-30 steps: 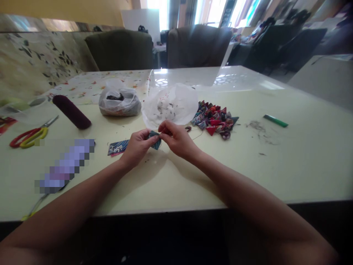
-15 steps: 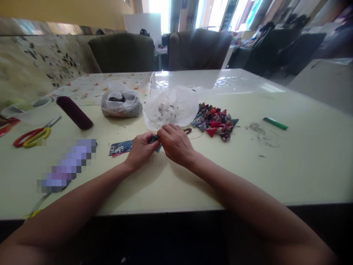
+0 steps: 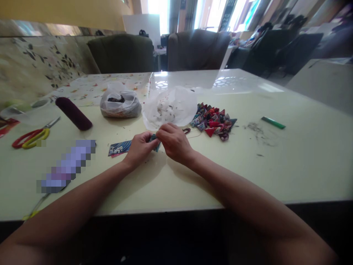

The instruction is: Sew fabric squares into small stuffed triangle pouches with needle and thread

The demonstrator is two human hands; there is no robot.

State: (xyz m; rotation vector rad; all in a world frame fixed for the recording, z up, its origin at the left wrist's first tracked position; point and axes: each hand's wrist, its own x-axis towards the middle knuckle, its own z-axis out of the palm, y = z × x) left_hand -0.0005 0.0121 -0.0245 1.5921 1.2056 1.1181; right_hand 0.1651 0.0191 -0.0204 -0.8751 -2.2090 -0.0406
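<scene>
My left hand (image 3: 140, 147) pinches a small teal patterned piece of fabric (image 3: 156, 147) between thumb and fingers. Close against it, my right hand (image 3: 174, 141) has its fingertips closed at the fabric's upper edge; whether they hold a needle or only cloth is hidden. Blue patterned fabric strips (image 3: 119, 147), with pink showing below, lie flat beside my left hand. A thin thread (image 3: 196, 136) runs past my right hand toward a cluster of folded, pointed fabric pieces (image 3: 213, 121) in many colours. A small brown loop-handled tool (image 3: 186, 130) shows partly behind my right hand.
White stuffing lies on a thin plastic sheet (image 3: 182, 99) behind my hands, beside a filled plastic bag (image 3: 121, 105). Leftward are red-and-yellow scissors (image 3: 30, 138), a dark maroon cylinder (image 3: 74, 114) and a blurred-out item (image 3: 68, 165). A green cutter-like stick (image 3: 273, 122) and thread scraps lie right.
The view has shifted slightly. Both hands stay together at the fabric, with only a small movement of my right fingers.
</scene>
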